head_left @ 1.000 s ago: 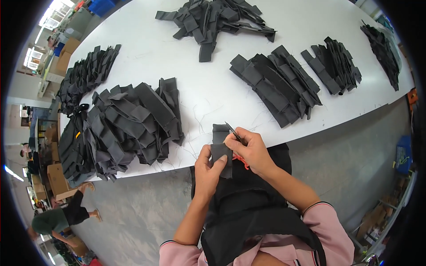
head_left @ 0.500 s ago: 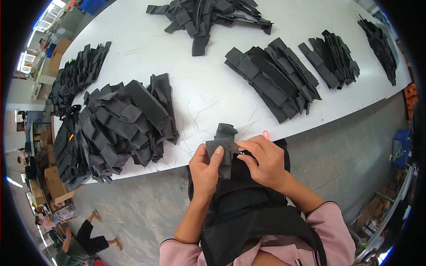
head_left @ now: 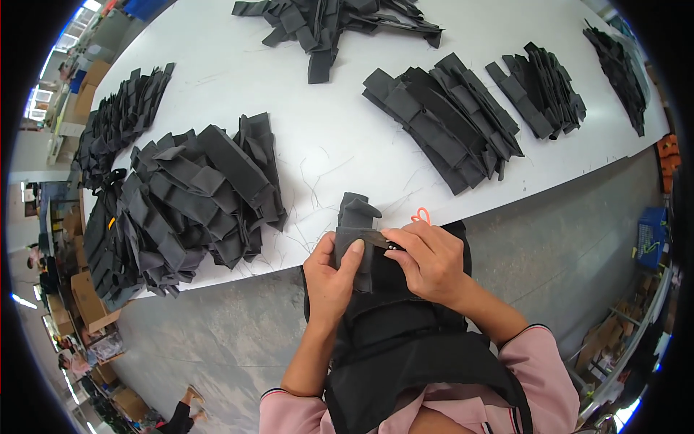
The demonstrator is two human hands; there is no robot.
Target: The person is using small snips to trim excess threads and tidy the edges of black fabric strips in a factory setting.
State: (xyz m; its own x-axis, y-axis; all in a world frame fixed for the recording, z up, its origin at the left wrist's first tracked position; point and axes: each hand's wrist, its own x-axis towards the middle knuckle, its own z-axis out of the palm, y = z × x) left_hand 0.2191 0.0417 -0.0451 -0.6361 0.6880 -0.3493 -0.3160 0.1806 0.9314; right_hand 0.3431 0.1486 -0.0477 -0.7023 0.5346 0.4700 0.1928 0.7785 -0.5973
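Note:
My left hand point(head_left: 331, 275) pinches a dark grey fabric piece point(head_left: 356, 226) at the near edge of the white table point(head_left: 340, 130), thumb on top of the fabric. My right hand point(head_left: 428, 262) grips small thread snips point(head_left: 384, 241) with an orange loop point(head_left: 421, 215) showing above the knuckles; the blade tip lies against the fabric piece. Both hands sit just over the table's front edge, above my black apron point(head_left: 405, 340).
A large heap of dark fabric pieces point(head_left: 181, 202) lies left of my hands, another stack point(head_left: 119, 123) farther left. More stacks point(head_left: 444, 119) point(head_left: 538, 90) point(head_left: 332, 22) point(head_left: 614, 69) spread across the table. Loose threads dot the surface. Cardboard boxes point(head_left: 87, 304) and another person point(head_left: 181, 416) are on the floor at left.
My head has moved, shifting the table upward in view. The right hand turned the snips from pointing up-left to lying across the fabric piece; my left thumb now presses the piece.

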